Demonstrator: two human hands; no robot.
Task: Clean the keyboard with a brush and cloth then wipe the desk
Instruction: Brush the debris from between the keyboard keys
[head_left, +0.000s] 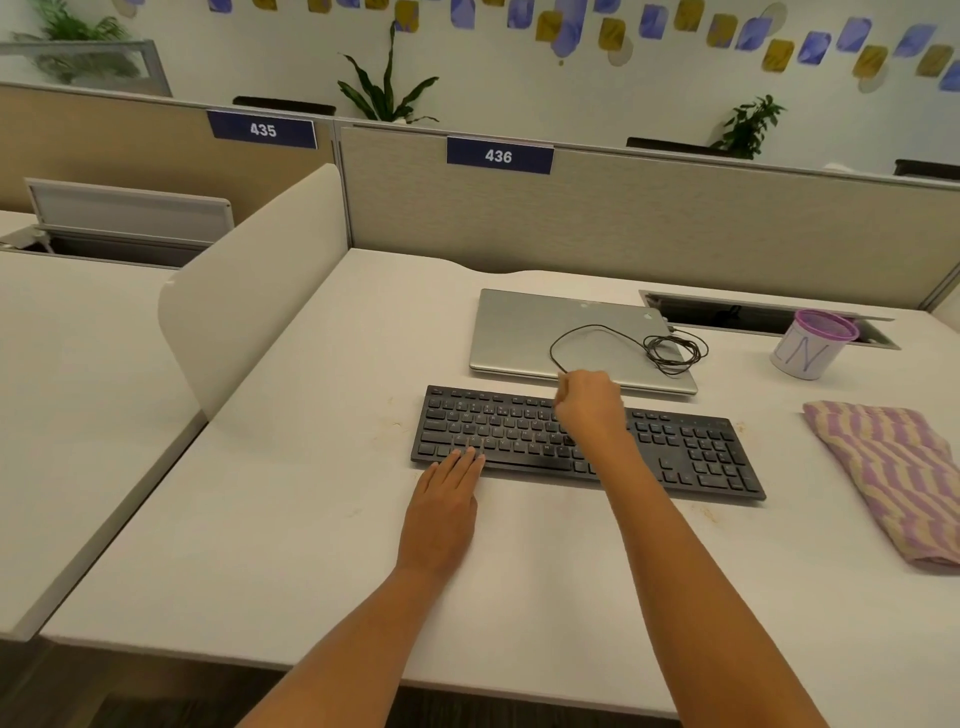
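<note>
Keyboard (701, 452) lies flat on counter (311, 519).

Left grip (441, 514): open, fingers straight and together, palm down on the counter just in front of the keyboard. Fingertips (470, 456) touch its front-left keys.

Right grip (589, 405): over the keyboard's middle rows, fingers curled into a fist. Cannot tell whether anything is inside.

Striped cloth (893, 478), folded, lies right of the keyboard, apart from it. Closed laptop (524, 332) with coiled cable (672, 351) sits just behind the keyboard. Cup (810, 348) stands behind-right, well apart.
</note>
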